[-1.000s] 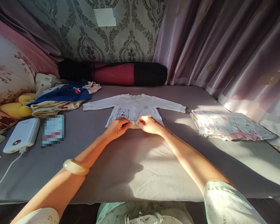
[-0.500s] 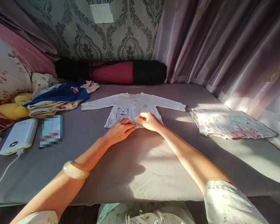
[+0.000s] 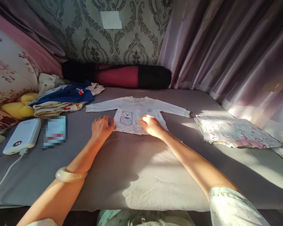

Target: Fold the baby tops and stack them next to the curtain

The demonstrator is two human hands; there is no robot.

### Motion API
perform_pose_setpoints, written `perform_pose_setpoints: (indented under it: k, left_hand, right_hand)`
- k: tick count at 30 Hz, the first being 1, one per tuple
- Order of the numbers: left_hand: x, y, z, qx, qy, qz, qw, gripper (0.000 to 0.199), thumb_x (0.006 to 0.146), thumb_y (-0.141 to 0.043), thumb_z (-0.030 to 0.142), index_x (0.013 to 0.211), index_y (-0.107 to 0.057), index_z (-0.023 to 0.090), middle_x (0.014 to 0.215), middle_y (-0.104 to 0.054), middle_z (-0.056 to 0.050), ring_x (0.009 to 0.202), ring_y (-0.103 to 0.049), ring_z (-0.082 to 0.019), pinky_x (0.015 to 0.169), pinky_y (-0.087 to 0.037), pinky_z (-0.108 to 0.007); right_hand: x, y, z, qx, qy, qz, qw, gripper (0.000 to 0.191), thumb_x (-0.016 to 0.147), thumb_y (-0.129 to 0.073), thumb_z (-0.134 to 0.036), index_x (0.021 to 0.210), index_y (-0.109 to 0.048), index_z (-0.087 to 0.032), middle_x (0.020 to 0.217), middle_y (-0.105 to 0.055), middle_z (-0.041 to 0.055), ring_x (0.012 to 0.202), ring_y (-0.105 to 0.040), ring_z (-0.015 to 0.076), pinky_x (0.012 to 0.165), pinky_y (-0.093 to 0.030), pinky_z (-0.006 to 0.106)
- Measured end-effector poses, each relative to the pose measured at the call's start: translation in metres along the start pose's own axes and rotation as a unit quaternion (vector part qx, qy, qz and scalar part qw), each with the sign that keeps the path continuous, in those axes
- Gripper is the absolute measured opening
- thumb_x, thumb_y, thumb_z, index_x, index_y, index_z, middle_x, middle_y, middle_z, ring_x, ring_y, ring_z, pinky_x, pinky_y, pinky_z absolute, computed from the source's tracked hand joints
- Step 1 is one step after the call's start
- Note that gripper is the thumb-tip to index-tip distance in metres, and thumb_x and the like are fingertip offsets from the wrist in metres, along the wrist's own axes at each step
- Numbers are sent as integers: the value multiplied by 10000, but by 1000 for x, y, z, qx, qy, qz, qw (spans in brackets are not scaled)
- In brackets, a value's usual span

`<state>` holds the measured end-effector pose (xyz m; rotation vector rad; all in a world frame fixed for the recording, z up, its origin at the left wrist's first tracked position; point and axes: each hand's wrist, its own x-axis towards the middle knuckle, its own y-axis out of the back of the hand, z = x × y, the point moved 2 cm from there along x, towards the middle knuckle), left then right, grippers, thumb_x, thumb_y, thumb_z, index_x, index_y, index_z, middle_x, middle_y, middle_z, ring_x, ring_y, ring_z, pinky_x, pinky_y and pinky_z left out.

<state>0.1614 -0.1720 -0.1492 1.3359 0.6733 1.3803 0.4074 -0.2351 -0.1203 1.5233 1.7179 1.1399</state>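
Observation:
A small white long-sleeved baby shirt (image 3: 141,106) lies spread flat, sleeves out to both sides, with a bear print and small lettering near the hem. My left hand (image 3: 102,128) is at its lower left corner, fingers curled over the edge; the fingertips are partly hidden. Close to the front opening, just above the hem, my right hand (image 3: 152,125) pinches the fabric between thumb and fingers. Beneath the shirt is a grey sheet (image 3: 103,182).
Folded printed clothes (image 3: 235,131) lie at the right. At the left are stacked clothes (image 3: 63,97), a yellow plush (image 3: 20,108), a white power bank (image 3: 22,136) with a cable, and a blurred packet (image 3: 54,131). A black-and-red bolster (image 3: 118,75) lies along the wall.
My left hand has moved left from the middle of the hem to the shirt's lower left corner. My right hand stays near the front opening. The view has shifted slightly.

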Motion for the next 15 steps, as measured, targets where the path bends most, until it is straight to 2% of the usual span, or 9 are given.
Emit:
perform_pose_setpoints:
  k: [2,4,7,9,11,15]
  left_hand:
    - [0,-5,-8,8,14,-24,1000,364,874,-511,441,968,-699,143,888,-712,-161,858,-660,-334,676,-486,-384]
    - [-1,-5,-8,-1,15,-41,999,358,879,-513,466,973,-685,167,849,-719,-126,826,-670,-302,645,-474,-343]
    - [-3,-1,0,-15,37,-102,994,330,901,-515,428,1073,-650,180,900,-733,-91,868,-680,-267,652,-451,-301]
    - [-3,3,4,-22,62,-155,986,326,925,-505,372,1163,-611,175,1003,-735,-87,956,-675,-254,682,-437,-287]
    - [-2,5,6,-31,84,-190,978,342,945,-496,341,1233,-570,170,1078,-725,-83,1031,-660,-245,714,-427,-282]
    - [0,5,3,-45,99,-202,973,380,958,-507,362,1281,-536,164,1109,-715,-82,1099,-635,-254,747,-419,-288]
  right_hand:
    - [12,-8,-12,-29,46,-21,998,361,1021,-342,-237,1140,-680,-187,1193,-673,102,1120,-610,196,961,-450,286]
    - [24,-21,-26,-68,70,-68,993,396,1018,-342,-237,1309,-593,-143,1360,-598,131,1287,-522,215,1071,-396,309]
    - [40,-44,-44,-102,45,-123,986,535,1025,-331,-319,1472,-427,-41,1570,-372,188,1467,-310,278,1188,-266,385]
    - [50,-57,-49,-104,15,-136,985,628,1032,-279,-381,1530,-311,0,1627,-230,201,1510,-190,308,1216,-197,438]
    - [62,-66,-49,-106,-6,-132,986,667,1033,-231,-408,1560,-228,1,1645,-155,189,1523,-126,313,1223,-149,474]
    - [94,-72,-43,-120,-42,-108,986,646,1033,-191,-382,1576,-197,-32,1655,-129,166,1528,-95,309,1221,-107,520]
